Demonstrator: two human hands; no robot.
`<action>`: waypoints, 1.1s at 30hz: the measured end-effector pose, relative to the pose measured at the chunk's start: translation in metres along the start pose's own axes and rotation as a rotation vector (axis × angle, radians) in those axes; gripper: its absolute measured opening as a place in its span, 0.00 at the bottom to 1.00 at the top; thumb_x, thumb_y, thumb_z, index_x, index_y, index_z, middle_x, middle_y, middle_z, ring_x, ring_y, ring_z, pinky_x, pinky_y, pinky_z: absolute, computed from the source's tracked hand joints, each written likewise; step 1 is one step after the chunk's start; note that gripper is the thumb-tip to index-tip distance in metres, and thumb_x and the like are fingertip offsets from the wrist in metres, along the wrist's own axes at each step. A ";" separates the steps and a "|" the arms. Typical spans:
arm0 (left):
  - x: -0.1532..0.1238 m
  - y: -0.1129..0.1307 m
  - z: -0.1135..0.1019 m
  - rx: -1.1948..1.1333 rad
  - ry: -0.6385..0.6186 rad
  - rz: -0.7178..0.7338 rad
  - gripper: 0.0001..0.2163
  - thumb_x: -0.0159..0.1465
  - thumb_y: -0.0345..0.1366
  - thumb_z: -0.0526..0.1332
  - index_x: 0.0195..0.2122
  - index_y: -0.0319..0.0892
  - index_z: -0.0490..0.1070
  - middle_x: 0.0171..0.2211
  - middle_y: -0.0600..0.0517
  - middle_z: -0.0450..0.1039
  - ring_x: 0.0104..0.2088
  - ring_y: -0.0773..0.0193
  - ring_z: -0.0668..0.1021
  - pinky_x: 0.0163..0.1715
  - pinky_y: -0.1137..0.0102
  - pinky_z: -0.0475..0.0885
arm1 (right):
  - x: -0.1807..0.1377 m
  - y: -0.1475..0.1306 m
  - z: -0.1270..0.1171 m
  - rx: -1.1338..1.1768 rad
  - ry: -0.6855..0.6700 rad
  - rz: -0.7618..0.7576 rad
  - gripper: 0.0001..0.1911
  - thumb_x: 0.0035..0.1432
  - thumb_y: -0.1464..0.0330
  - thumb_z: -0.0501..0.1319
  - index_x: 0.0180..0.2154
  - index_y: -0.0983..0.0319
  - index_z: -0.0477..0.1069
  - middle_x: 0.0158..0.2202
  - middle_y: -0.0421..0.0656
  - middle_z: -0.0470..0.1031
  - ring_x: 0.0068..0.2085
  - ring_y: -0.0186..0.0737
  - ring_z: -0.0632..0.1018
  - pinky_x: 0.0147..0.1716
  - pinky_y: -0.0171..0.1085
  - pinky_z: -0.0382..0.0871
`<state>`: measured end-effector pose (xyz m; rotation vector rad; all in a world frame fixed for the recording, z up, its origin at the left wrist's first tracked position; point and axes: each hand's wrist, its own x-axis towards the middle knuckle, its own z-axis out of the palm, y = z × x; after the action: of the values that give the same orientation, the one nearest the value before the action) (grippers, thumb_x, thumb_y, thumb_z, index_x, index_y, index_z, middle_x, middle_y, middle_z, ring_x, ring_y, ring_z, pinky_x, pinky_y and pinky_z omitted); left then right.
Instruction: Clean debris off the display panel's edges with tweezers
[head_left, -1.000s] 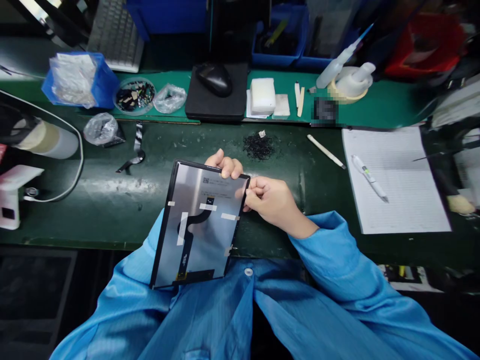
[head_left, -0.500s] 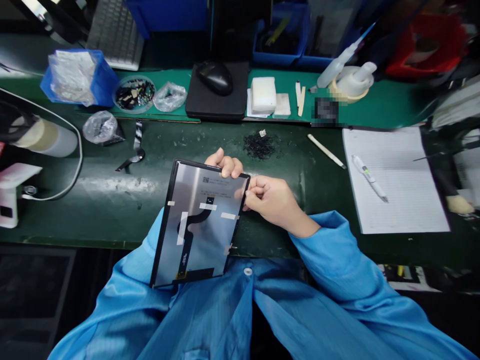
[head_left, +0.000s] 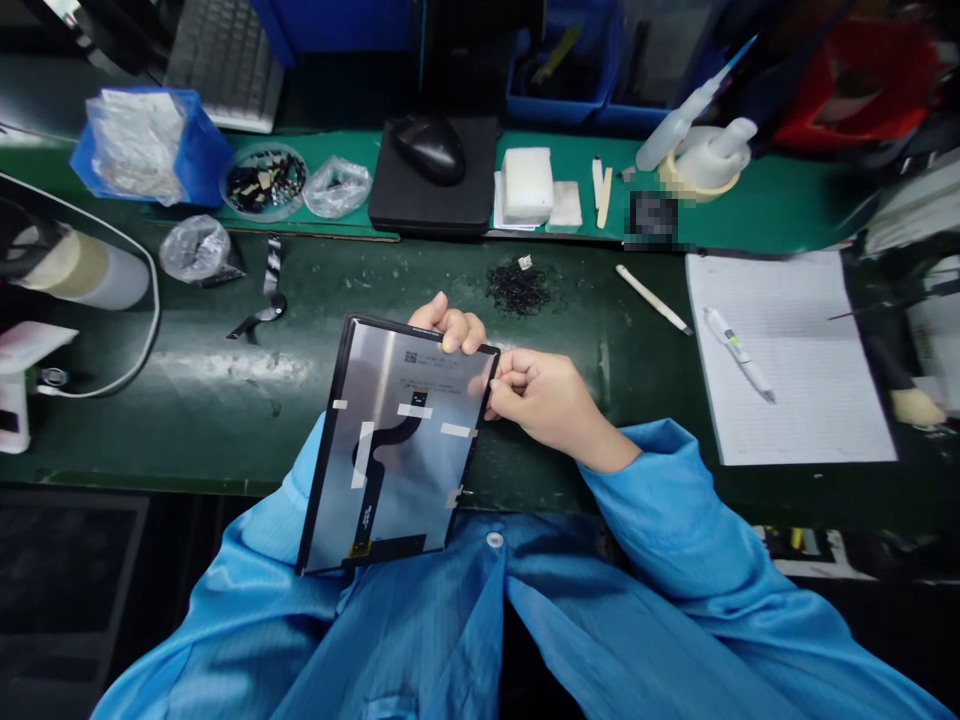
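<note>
A tablet screen panel (head_left: pixel 401 455) is held tilted over the bench's near edge, its silvery back toward me. A black flex cable (head_left: pixel 375 480) and several strips of pale tape (head_left: pixel 362 455) lie on that back. My left hand (head_left: pixel 454 327) grips the panel from behind, its fingertips curled over the top edge; the palm is hidden. At the panel's upper right corner is my right hand (head_left: pixel 544 400), fingers pinched together against the side edge. Whatever those fingertips hold, if anything, is too small to make out.
On the dark green bench lie a pile of black scraps (head_left: pixel 519 287), a white stick (head_left: pixel 652 299), a loose flex cable (head_left: pixel 266 300) and a notebook (head_left: pixel 795 400) with a pen (head_left: pixel 739 355). Behind stand a mouse (head_left: pixel 431 150), white pads (head_left: pixel 527 187) and a blue bin (head_left: pixel 202 150).
Both hands keep nearly the same hold on the panel. The whole view has shifted very slightly.
</note>
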<state>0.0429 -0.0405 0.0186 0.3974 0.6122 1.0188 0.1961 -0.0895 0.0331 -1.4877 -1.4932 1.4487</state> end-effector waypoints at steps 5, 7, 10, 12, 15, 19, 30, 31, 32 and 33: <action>-0.002 0.000 0.001 -0.046 -0.022 0.053 0.32 0.76 0.40 0.38 0.12 0.42 0.58 0.17 0.52 0.56 0.21 0.68 0.67 0.25 0.72 0.68 | -0.001 -0.001 0.001 -0.021 0.028 -0.004 0.04 0.49 0.72 0.60 0.24 0.59 0.65 0.21 0.39 0.77 0.24 0.37 0.80 0.22 0.31 0.67; 0.000 0.001 -0.002 -0.036 -0.072 0.034 0.32 0.76 0.40 0.39 0.12 0.42 0.59 0.18 0.52 0.57 0.21 0.68 0.67 0.24 0.71 0.68 | 0.001 -0.001 -0.001 0.031 -0.013 0.000 0.03 0.50 0.70 0.60 0.25 0.60 0.67 0.22 0.39 0.78 0.25 0.37 0.81 0.24 0.31 0.71; 0.002 0.002 -0.008 -0.008 -0.138 -0.006 0.32 0.76 0.43 0.41 0.13 0.42 0.60 0.19 0.52 0.59 0.20 0.68 0.68 0.22 0.71 0.68 | 0.003 0.000 -0.005 0.123 -0.115 0.008 0.02 0.51 0.68 0.61 0.28 0.60 0.69 0.23 0.40 0.79 0.27 0.38 0.82 0.29 0.34 0.76; 0.003 0.001 -0.009 -0.007 -0.148 -0.001 0.31 0.75 0.44 0.42 0.13 0.42 0.60 0.19 0.52 0.59 0.20 0.68 0.68 0.22 0.70 0.68 | 0.003 0.001 -0.006 0.145 -0.133 0.010 0.02 0.51 0.68 0.62 0.28 0.60 0.70 0.24 0.40 0.80 0.27 0.38 0.82 0.29 0.33 0.76; 0.001 -0.001 -0.007 -0.033 -0.114 0.045 0.30 0.75 0.42 0.43 0.13 0.42 0.60 0.19 0.53 0.58 0.20 0.68 0.68 0.23 0.71 0.69 | 0.002 0.001 -0.004 0.110 -0.074 0.008 0.03 0.49 0.70 0.61 0.26 0.60 0.68 0.21 0.39 0.78 0.26 0.38 0.82 0.25 0.31 0.73; -0.001 -0.002 -0.004 -0.027 -0.089 0.035 0.31 0.76 0.42 0.43 0.14 0.42 0.59 0.19 0.53 0.58 0.21 0.69 0.68 0.24 0.72 0.70 | 0.001 0.000 0.000 0.052 0.005 0.005 0.03 0.47 0.72 0.60 0.24 0.60 0.68 0.19 0.38 0.76 0.24 0.36 0.80 0.21 0.29 0.68; 0.002 0.005 -0.003 -0.043 -0.032 0.000 0.33 0.76 0.42 0.37 0.12 0.42 0.54 0.19 0.52 0.58 0.19 0.69 0.64 0.25 0.73 0.69 | 0.004 -0.002 -0.009 0.167 -0.136 0.068 0.05 0.52 0.67 0.62 0.27 0.61 0.69 0.24 0.42 0.80 0.27 0.37 0.82 0.29 0.33 0.76; 0.001 0.005 -0.002 -0.026 -0.033 -0.023 0.33 0.76 0.43 0.38 0.12 0.42 0.54 0.19 0.52 0.58 0.19 0.69 0.64 0.25 0.73 0.69 | 0.003 -0.002 -0.008 0.153 -0.122 0.063 0.05 0.52 0.67 0.62 0.26 0.61 0.69 0.23 0.41 0.80 0.27 0.37 0.82 0.28 0.33 0.76; 0.001 0.006 -0.001 -0.007 -0.036 -0.049 0.33 0.76 0.43 0.37 0.12 0.42 0.55 0.19 0.52 0.58 0.19 0.69 0.64 0.24 0.72 0.69 | 0.003 -0.001 -0.007 0.134 -0.103 0.056 0.05 0.52 0.68 0.62 0.26 0.61 0.69 0.23 0.41 0.80 0.26 0.37 0.82 0.27 0.32 0.75; 0.000 0.006 0.000 0.010 -0.042 -0.073 0.34 0.76 0.43 0.37 0.12 0.42 0.55 0.19 0.52 0.58 0.19 0.69 0.65 0.23 0.72 0.68 | 0.002 -0.001 -0.005 0.109 -0.080 0.049 0.05 0.51 0.68 0.62 0.26 0.60 0.68 0.22 0.40 0.79 0.26 0.37 0.82 0.26 0.32 0.74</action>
<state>0.0391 -0.0372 0.0220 0.4013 0.5903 0.9354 0.1999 -0.0856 0.0350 -1.4253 -1.4084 1.6092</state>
